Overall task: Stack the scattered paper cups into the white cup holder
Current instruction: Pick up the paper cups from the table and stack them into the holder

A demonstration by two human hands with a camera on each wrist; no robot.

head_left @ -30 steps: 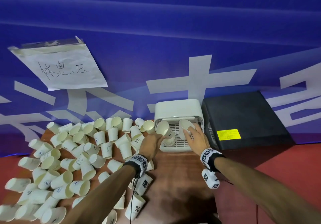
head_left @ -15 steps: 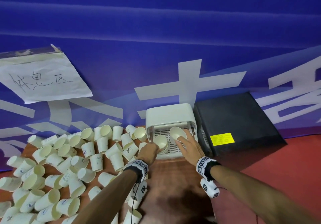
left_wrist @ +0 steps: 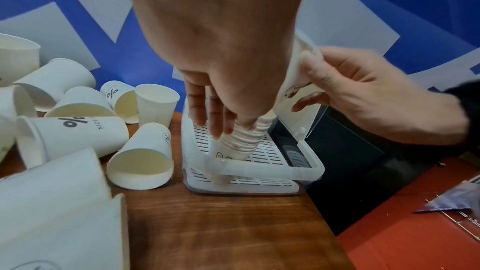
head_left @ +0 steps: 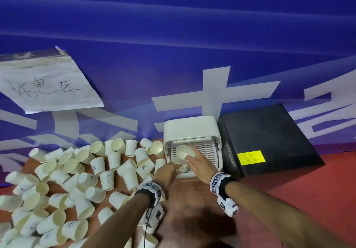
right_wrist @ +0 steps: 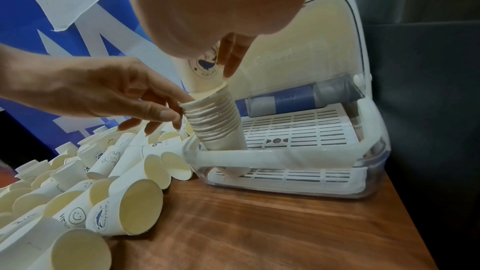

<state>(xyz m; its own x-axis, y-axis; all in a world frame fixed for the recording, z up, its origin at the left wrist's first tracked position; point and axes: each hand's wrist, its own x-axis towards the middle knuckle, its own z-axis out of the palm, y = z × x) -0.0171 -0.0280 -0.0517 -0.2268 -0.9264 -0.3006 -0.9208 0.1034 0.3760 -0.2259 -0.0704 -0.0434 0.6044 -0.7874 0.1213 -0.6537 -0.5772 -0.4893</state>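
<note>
The white cup holder (head_left: 192, 132) stands open at the table's back edge. A tilted stack of nested paper cups (right_wrist: 215, 118) leans in its front left corner. My left hand (right_wrist: 176, 108) pinches the stack's top rim between thumb and fingers; the stack (left_wrist: 239, 143) shows below those fingers in the left wrist view. My right hand (right_wrist: 223, 65) grips a whale-printed cup (right_wrist: 205, 69), whose base sits in the stack's mouth. In the head view this cup (head_left: 185, 151) is open side up, between my right hand (head_left: 189, 156) and left hand (head_left: 173, 168). Several loose cups (head_left: 107, 176) lie scattered to the left.
A black box (head_left: 269, 142) stands right against the holder. A blue banner (head_left: 173, 55) with a taped paper note (head_left: 46, 86) hangs close behind. Bare brown wooden tabletop (right_wrist: 259, 229) lies in front of the holder, and the table edge runs on the right.
My left hand lowered its cup onto the stack in the holder and now holds the rim. My right hand brought its cup leftward and down over the stack.
</note>
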